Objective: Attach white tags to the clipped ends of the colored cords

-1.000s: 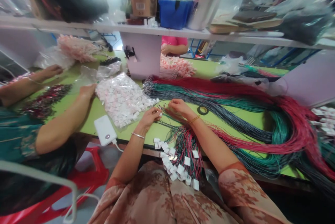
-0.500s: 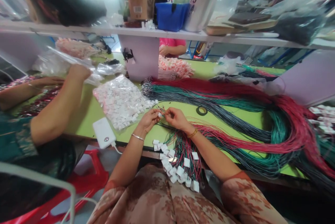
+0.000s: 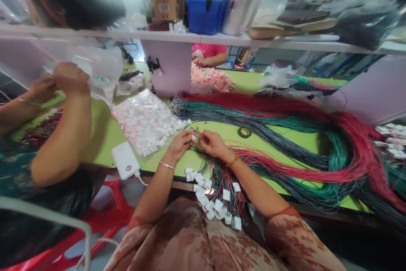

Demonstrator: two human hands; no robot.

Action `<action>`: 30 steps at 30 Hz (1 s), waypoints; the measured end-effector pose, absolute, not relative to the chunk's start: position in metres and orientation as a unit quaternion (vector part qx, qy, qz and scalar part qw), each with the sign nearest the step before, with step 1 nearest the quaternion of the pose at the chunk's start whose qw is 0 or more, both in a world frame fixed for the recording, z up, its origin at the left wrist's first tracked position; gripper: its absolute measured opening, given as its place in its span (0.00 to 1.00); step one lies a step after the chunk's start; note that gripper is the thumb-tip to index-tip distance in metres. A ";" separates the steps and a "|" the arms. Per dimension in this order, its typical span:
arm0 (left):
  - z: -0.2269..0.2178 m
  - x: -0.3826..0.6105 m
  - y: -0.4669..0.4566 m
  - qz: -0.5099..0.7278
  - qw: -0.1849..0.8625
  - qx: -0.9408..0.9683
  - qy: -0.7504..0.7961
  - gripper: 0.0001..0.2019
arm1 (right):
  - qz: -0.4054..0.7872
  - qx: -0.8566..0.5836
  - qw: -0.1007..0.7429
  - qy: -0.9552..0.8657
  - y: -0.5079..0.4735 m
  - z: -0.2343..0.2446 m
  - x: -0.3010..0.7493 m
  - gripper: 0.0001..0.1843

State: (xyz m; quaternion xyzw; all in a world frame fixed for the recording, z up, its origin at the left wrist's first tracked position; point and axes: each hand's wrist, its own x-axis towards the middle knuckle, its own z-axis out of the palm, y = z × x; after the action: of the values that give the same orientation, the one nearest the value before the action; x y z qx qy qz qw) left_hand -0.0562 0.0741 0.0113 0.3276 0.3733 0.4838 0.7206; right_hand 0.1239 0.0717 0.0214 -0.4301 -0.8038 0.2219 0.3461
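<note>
At the near edge of the yellow-green bench (image 3: 103, 146) I see square white plastic connectors (image 3: 218, 206). Beyond, the left hand (image 3: 180, 144), nearly closed, appears to pinch a small white plastic connector (image 3: 193, 137). This piece lies just left of the right hand (image 3: 213, 143), fingers curled; what they grip, I cannot tell. Its long axis is too small to read. Farther off, long red insulated wires (image 3: 253, 103) run left to right
</note>
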 end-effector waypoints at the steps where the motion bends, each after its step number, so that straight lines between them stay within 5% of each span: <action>1: 0.010 -0.055 0.074 0.486 0.716 0.327 0.379 0.12 | 0.217 -0.428 0.352 -0.804 0.072 0.020 0.123 0.03; 12: 0.008 -0.048 0.074 0.506 0.686 0.313 0.418 0.11 | 0.250 -0.443 0.380 -0.773 0.076 0.013 0.118 0.07; 24: 0.010 -0.049 0.075 0.467 0.665 0.347 0.469 0.10 | 0.266 -0.515 0.313 -0.753 0.096 0.015 0.128 0.12; 30: 0.016 -0.054 0.076 0.456 0.655 0.357 0.485 0.09 | 0.191 -0.606 0.120 -0.763 0.122 0.021 0.134 0.10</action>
State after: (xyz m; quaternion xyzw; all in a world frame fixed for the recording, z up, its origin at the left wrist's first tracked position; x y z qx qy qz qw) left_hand -0.0544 0.0755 0.0161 0.3566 0.4851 0.4563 0.6552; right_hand 0.1338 0.1222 0.0206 -0.6062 -0.7625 0.1914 0.1200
